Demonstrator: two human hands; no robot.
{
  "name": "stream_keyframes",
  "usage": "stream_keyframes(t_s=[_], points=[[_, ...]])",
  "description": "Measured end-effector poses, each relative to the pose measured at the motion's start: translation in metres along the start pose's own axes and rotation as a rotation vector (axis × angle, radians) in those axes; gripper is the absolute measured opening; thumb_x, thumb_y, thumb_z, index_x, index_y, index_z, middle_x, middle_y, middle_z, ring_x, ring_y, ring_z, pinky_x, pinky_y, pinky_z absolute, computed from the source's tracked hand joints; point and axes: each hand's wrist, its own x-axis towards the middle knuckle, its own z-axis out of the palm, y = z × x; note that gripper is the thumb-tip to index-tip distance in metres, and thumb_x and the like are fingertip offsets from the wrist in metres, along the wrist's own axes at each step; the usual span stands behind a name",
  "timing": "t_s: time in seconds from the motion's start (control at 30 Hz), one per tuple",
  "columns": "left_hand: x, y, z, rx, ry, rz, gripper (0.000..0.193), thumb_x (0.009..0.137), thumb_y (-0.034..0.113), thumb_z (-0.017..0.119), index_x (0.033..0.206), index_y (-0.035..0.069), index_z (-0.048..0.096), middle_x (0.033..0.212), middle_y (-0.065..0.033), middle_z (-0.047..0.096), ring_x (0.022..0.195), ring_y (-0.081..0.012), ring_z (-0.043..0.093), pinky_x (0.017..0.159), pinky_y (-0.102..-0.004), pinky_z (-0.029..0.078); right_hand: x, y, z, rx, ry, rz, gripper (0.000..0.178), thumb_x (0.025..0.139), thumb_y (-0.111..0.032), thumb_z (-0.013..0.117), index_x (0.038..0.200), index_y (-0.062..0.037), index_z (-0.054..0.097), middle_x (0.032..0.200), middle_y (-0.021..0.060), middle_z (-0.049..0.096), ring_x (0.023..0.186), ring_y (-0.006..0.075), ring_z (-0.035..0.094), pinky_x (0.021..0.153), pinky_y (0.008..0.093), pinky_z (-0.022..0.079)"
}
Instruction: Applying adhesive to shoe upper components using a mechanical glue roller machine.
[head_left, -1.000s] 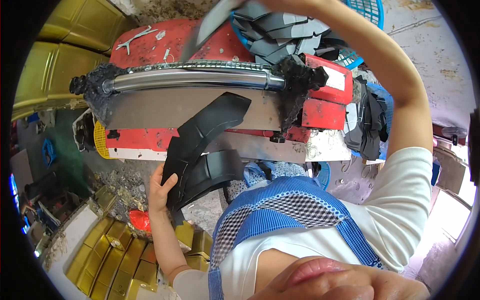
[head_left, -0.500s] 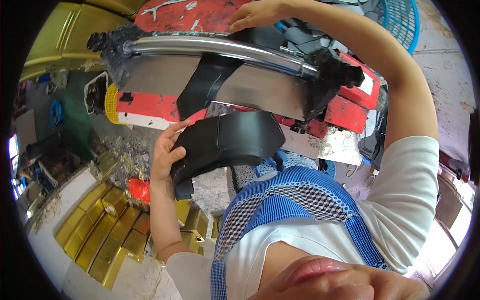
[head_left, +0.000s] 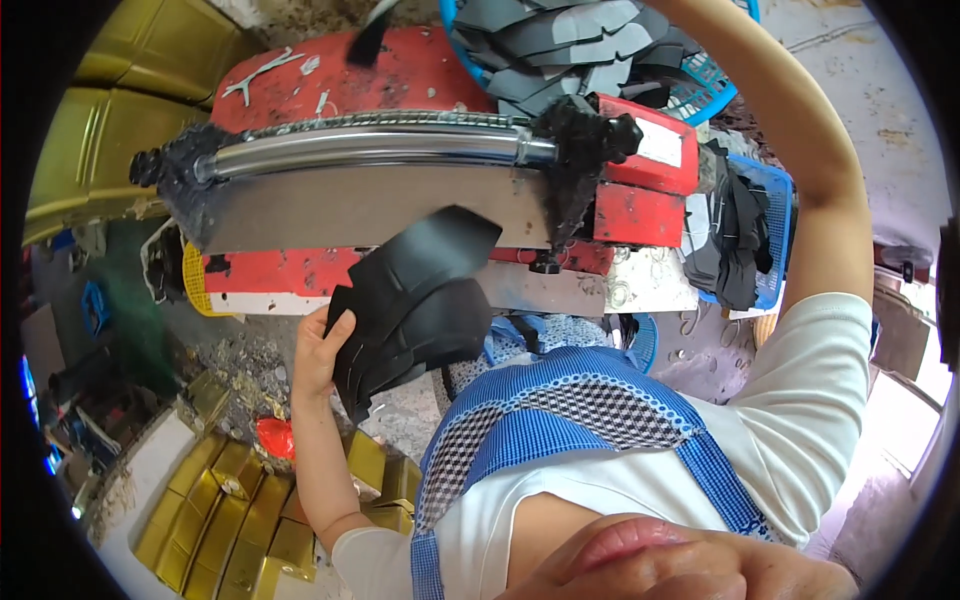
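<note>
Several black, smooth, curved sheet pieces (head_left: 440, 320) fan out in my left hand (head_left: 317, 352). Its thumb presses on top of them at their left edge. They are held just in front of a red machine (head_left: 640, 215) with a shiny metal roller (head_left: 370, 148) and a flat metal plate (head_left: 300, 212) below the roller. The topmost piece overlaps the lower part of that plate in the picture. My right arm (head_left: 825, 180) reaches up and forward past the machine's right side. The right hand lies beyond the top edge, so what it touches is hidden.
Behind the machine a blue basket (head_left: 447, 12) holds many grey and black pieces. Another blue basket (head_left: 778, 240) of dark pieces stands at its right. Gold-coloured tins (head_left: 215, 515) are stacked at the lower left, near a red plastic bag (head_left: 275, 438). A yellow basket (head_left: 195, 275) sits left.
The black piece lying across the roller and plate is gone from there; the left hand's pieces now fan out with another on top. My right hand has moved up out of view.
</note>
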Motion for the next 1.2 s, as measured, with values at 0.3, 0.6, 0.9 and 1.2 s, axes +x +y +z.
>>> stream_keyframes(t_s=[0.3,0.6,0.9,1.2], points=[[0.032,0.008,0.03,0.023,0.076,-0.05,0.027,0.096,0.02,0.058,0.113,0.0,0.062,0.103,-0.0047,0.068,0.087,-0.0107,0.064,0.078,-0.0247,0.051,-0.196,0.058,0.046,-0.441,-0.552,0.482,0.024,0.072,-0.016,0.066,0.095,-0.0124,0.07,0.121,0.0147,0.058,0.124,0.0313,0.045,0.102,0.0441,0.038],[-0.017,0.035,0.026,-0.073,-0.064,0.209,0.079,0.065,0.027,0.085,0.128,-0.005,0.049,0.116,-0.0112,0.063,0.1,-0.0183,0.063,0.091,-0.0309,0.049,0.017,-0.044,0.169,0.858,-0.86,0.317,0.038,0.087,-0.031,0.062,0.105,0.0017,0.064,0.095,0.0146,0.067,0.09,0.0247,0.062,0.082,0.037,0.047],[0.0,0.009,0.025,0.091,0.064,0.205,0.027,0.084,0.007,0.072,0.106,0.004,0.057,0.101,-0.0017,0.064,0.09,-0.0088,0.058,0.082,-0.0236,0.046,0.027,-0.029,0.073,0.205,-0.335,-0.093,0.017,0.072,-0.015,0.062,0.088,-0.0079,0.061,0.092,0.0076,0.06,0.094,0.0293,0.058,0.085,0.0405,0.045],[0.025,0.0,0.025,0.489,0.205,0.085,0.036,0.082,0.02,0.076,0.106,-0.001,0.058,0.1,-0.0036,0.061,0.092,-0.0112,0.056,0.082,-0.0244,0.045,-0.12,0.071,-0.02,-0.109,-0.003,0.105,0.027,0.07,-0.014,0.064,0.097,-0.0129,0.063,0.105,0.0095,0.056,0.106,0.0296,0.051,0.092,0.0414,0.041]])
